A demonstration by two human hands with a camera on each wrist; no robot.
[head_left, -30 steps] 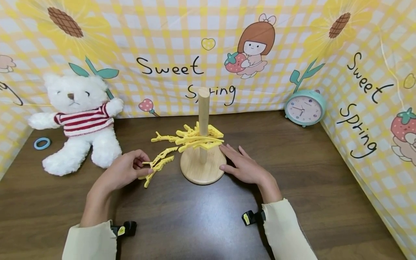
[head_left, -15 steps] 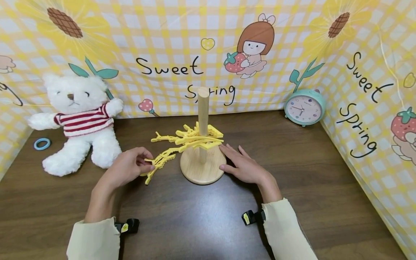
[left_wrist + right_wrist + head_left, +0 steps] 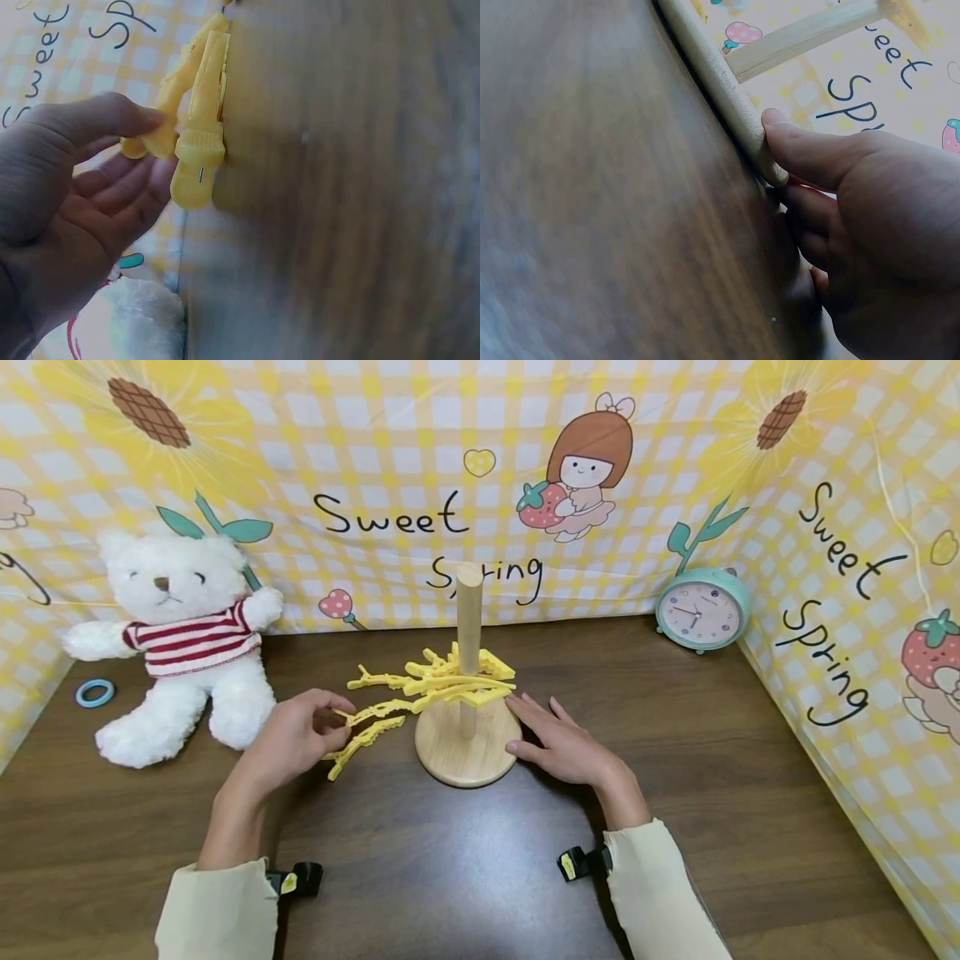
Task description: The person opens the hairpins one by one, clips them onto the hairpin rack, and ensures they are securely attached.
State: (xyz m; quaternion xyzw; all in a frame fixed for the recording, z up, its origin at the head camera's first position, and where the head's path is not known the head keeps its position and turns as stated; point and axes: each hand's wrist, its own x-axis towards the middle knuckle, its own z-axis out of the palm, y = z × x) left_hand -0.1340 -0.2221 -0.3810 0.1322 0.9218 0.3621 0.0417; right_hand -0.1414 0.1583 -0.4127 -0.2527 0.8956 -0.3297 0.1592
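Note:
A wooden stand (image 3: 465, 764) with a round base and an upright post stands mid-table. Several yellow plastic clips (image 3: 457, 687) gather around the lower post, some branching leftward. My left hand (image 3: 292, 735) pinches the near end of a yellow clip (image 3: 378, 710) left of the stand, its far end meeting the cluster. Just nearer lies a second yellow strand (image 3: 367, 747). The left wrist view shows the thumb on one clip, with a ribbed clip (image 3: 199, 142) close beside it. My right hand (image 3: 566, 750) holds the base's right edge; the right wrist view shows its thumb (image 3: 802, 146) on the rim.
A white teddy bear (image 3: 183, 643) in a striped shirt sits at the back left. A blue ring (image 3: 95, 693) lies left of it. The green alarm clock (image 3: 701, 610) stands at the back right. A checked cloth (image 3: 375, 435) rises along the table's back.
My left hand has moved slightly away from me and right, bringing the clip's far end against the cluster. The two strands now sit farther apart near it. My right hand has stayed put.

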